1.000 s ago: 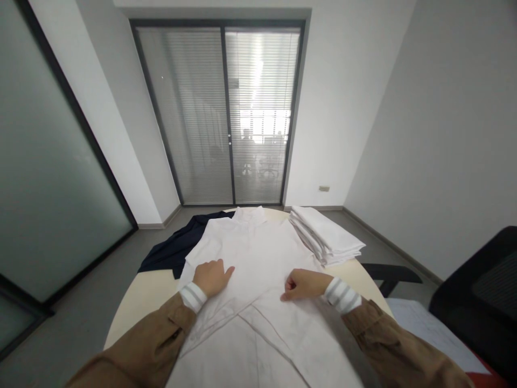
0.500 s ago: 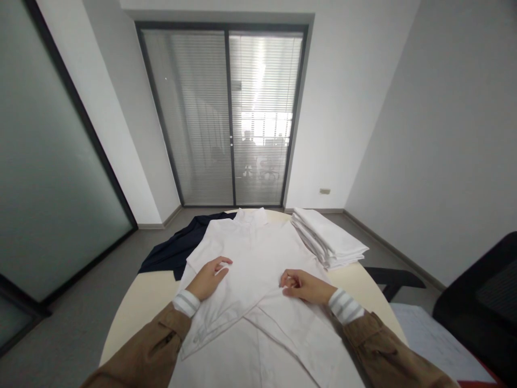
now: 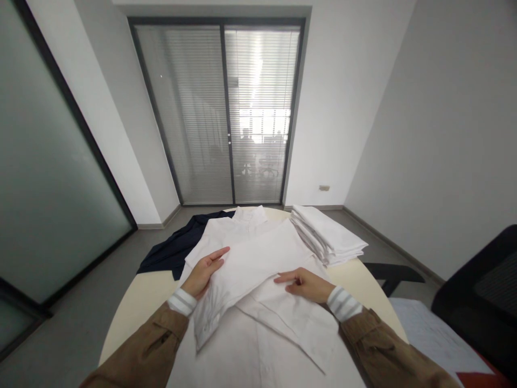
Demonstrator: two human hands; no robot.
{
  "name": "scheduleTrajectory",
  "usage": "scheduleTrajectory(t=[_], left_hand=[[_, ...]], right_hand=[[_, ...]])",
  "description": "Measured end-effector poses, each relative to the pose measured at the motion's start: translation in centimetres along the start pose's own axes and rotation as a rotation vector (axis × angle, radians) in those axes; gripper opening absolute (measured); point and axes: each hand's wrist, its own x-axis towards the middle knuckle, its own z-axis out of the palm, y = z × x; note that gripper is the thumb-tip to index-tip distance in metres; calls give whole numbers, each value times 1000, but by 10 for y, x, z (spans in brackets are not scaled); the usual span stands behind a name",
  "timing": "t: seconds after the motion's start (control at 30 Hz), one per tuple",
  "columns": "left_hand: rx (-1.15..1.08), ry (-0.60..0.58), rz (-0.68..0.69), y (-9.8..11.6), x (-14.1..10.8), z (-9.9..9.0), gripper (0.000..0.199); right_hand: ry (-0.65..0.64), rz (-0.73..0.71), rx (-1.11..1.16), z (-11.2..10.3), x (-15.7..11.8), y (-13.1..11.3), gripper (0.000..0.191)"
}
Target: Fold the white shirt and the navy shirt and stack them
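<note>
I'm judging shirt point(image 3: 247, 257) light, soft — pinchable by sleeve edge point(image 3: 249, 288) between left hand point(image 3: 205, 272), right hand point(image 3: 306, 285) — both half-open, can't tell grip.

The scene is viewed by one camera worn on the person's head, set above the near side of the surface point(image 3: 135, 307) and faced forward and down. The left hand point(image 3: 204, 272) and the right hand point(image 3: 305, 283) are caught close by; the surface's far edge is shown farther off, and glass doors point(image 3: 202, 116) are seen well beyond it.
</note>
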Motion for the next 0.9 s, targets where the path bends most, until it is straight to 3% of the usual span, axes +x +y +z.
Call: scheduleTrajectory(t=[0.2, 0.33, 0.47, 0.6, 0.8, 0.9], left_hand=[[149, -11, -6, -2, 2, -5, 80], [247, 4, -15, -2, 1, -6, 76], [48, -75, -99, 6, -5, 0, 83], [-181, -83, -84, 15, -10, 8, 90], [-260, -88, -91, 19, -14, 11, 85], [-300, -109, -74, 19, -16, 12, 85]], right_hand=[[239, 55, 5, -8, 8, 18, 50], [187, 131, -22, -10, 6, 14, 49], [149, 123, -142, -8, 2, 6, 45], [98, 55, -124, -6, 1, 6, 47], [332, 85, -205, -5, 5, 10, 32], [295, 116, -255, -6, 5, 8, 37]])
